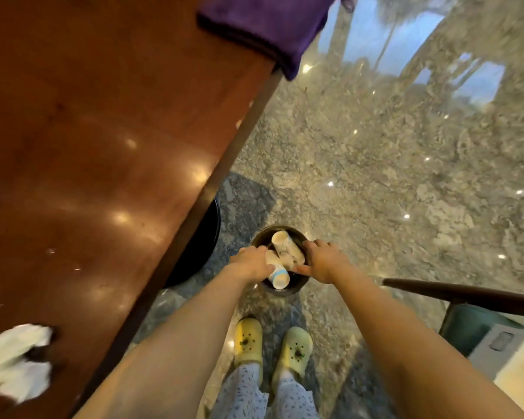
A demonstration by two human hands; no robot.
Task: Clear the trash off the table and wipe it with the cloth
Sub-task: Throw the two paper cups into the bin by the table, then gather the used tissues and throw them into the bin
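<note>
Both bare forearms fill the lower frame, reaching down toward the floor. Wooden table takes up the left side, glossy reddish top, edge running diagonally. Marble floor covers the right, shiny with light reflections. Purple cloth lies folded at the table's far corner, hanging slightly over the edge. Crumpled white paper sits on the tabletop at lower left, blurred. Chair with dark wooden arm at right edge, partly cut off. Black round table base shows under the table edge. Small dark trash bin stands on the floor beside that base, ahead of the yellow-green clogs. Paper cups are piled inside the bin, one with a blue band. Left hand is over the bin's left rim, fingers curled on a cup; exact grip hard to tell. Right hand rests over the right rim, fingers spread, thumb pointing inward toward the cups.
</note>
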